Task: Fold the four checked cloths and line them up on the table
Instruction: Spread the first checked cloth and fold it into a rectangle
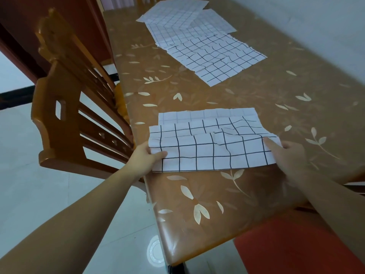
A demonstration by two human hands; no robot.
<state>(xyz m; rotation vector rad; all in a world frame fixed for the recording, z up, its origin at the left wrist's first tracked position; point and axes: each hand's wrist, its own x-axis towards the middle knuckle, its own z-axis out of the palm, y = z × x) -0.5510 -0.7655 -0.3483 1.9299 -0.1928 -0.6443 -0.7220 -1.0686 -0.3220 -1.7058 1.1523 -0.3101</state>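
The left hand (146, 157) and right hand (286, 153) each pinch an end of one checked cloth (213, 147) near the front of the tabletop (197, 204), partway through its folding. Farther back, the other cloths (197, 40) lie flat and overlapping, seemingly unfolded, so most of the task remains.

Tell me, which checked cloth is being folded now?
The nearest cloth, held by the left hand and right hand; the other cloths lie flat, untouched, farther up the table.

Far cloths (175, 18) overlap, partly hiding each other.
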